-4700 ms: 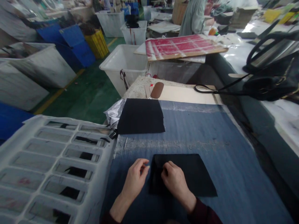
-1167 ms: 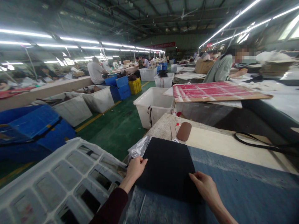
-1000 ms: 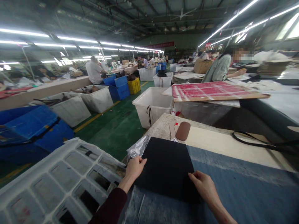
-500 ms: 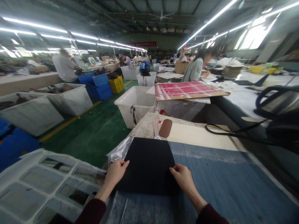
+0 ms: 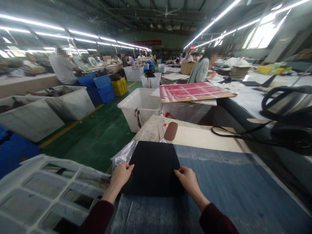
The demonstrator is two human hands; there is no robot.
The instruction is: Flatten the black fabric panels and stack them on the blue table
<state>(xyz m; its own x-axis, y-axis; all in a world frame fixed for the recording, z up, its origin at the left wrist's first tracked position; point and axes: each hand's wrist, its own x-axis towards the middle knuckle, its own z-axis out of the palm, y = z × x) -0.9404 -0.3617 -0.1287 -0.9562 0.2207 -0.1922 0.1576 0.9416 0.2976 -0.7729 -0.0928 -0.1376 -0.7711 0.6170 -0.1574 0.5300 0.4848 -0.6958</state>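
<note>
A flat black rectangular sheet lies over the blue-grey work mat in front of me. At its left edge, my left hand pinches the sheet between thumb and fingers. My right hand is closed in a pinch on the opposite edge. Beyond the sheet, a brown rounded piece rests at the far end of the bench, beside a cream board. Crumpled clear plastic sticks out by the sheet's far left corner.
Left of the bench is a pale frame with several openings. A white bin stands past the bench, near a red-topped board. Black straps hang at the right. Co-workers sit at the left and at the right table.
Both hands keep their pinch on the black sheet's edges. The whole view has shifted slightly, with the sheet appearing a little higher and further left.
</note>
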